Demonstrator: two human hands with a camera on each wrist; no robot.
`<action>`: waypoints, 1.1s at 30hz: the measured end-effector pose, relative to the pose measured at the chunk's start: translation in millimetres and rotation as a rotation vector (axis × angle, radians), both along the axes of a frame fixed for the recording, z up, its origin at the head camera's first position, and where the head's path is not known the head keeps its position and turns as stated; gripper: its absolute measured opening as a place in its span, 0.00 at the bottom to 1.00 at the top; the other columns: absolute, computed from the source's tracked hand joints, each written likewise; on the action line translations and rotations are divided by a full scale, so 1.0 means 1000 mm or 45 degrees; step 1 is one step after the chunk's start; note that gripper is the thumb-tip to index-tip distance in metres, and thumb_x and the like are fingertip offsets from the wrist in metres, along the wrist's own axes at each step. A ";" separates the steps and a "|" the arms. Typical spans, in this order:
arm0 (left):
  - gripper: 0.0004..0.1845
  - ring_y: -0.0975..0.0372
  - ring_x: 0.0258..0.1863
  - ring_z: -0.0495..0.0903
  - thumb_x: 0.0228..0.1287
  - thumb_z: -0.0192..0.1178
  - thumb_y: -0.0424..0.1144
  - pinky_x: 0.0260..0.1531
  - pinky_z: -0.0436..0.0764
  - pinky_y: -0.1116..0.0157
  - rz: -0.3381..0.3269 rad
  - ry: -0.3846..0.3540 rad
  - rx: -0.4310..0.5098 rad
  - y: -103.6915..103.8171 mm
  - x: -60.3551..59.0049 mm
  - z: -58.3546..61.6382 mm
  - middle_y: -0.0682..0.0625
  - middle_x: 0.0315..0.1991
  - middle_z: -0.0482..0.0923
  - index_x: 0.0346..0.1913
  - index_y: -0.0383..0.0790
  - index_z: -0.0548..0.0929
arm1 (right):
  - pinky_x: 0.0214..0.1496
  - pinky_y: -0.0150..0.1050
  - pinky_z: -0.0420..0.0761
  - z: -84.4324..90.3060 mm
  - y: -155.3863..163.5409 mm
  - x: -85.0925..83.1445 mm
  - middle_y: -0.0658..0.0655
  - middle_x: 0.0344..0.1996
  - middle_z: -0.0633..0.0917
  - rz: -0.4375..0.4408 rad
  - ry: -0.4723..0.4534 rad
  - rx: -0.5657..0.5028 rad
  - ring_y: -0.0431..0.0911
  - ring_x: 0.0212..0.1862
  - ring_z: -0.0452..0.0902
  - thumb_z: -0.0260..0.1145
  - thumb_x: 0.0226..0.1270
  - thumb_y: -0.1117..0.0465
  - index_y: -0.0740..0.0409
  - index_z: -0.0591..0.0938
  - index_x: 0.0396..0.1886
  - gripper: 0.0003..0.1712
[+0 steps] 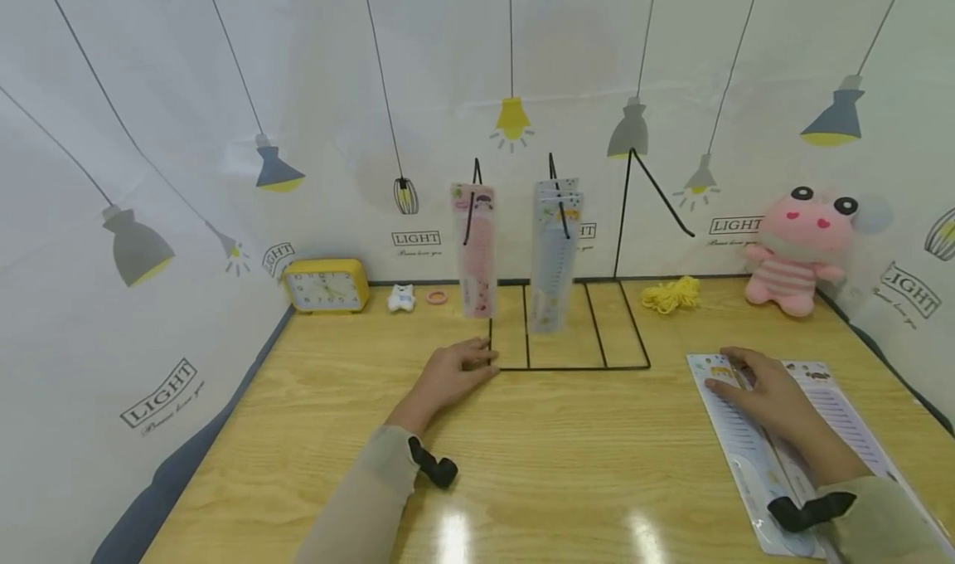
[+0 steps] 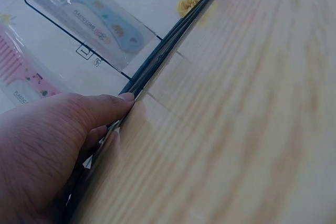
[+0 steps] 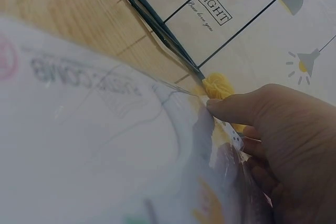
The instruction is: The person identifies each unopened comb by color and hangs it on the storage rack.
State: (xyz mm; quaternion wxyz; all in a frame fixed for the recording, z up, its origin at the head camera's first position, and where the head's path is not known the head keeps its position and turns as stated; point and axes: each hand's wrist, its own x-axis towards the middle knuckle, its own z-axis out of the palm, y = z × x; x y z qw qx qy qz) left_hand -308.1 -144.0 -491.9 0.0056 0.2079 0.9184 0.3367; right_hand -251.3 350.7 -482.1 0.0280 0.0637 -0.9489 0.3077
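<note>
Two flat packaged combs lie side by side at the right of the pale wooden table point(image 1: 567, 456), a pale blue packaged comb point(image 1: 734, 431) under the right hand point(image 1: 768, 394) and a white-backed packaged comb point(image 1: 846, 419) just beside it, both with their long axes running from the table's back toward the near right edge. The right hand's fingers curl onto the blue pack's top end and pinch it. The left hand point(image 1: 451, 375) rests with relaxed fingers against the front left corner of the black wire display rack point(image 1: 574, 368), from whose hooks hang a pink packaged comb point(image 1: 477, 253) and a few overlapping blue packaged combs point(image 1: 554, 257), long axes vertical
</note>
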 end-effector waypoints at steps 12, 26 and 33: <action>0.21 0.61 0.73 0.64 0.70 0.63 0.54 0.73 0.62 0.53 0.003 -0.018 0.030 0.001 0.002 0.004 0.55 0.70 0.71 0.62 0.53 0.84 | 0.54 0.66 0.69 -0.002 -0.001 0.003 0.75 0.61 0.70 -0.032 0.089 -0.026 0.67 0.57 0.69 0.68 0.68 0.41 0.68 0.69 0.69 0.43; 0.21 0.60 0.73 0.65 0.70 0.63 0.53 0.73 0.61 0.52 -0.005 -0.013 0.023 0.002 0.004 0.005 0.54 0.71 0.71 0.62 0.51 0.84 | 0.51 0.63 0.73 -0.002 -0.003 0.003 0.74 0.60 0.70 -0.065 0.102 -0.071 0.66 0.55 0.71 0.70 0.67 0.43 0.65 0.70 0.69 0.41; 0.21 0.59 0.73 0.65 0.70 0.63 0.53 0.73 0.62 0.52 -0.014 -0.006 0.025 0.001 0.002 0.004 0.53 0.70 0.71 0.62 0.51 0.84 | 0.50 0.60 0.75 0.000 -0.001 0.002 0.72 0.56 0.75 -0.083 0.072 -0.069 0.63 0.53 0.74 0.67 0.70 0.41 0.66 0.69 0.70 0.42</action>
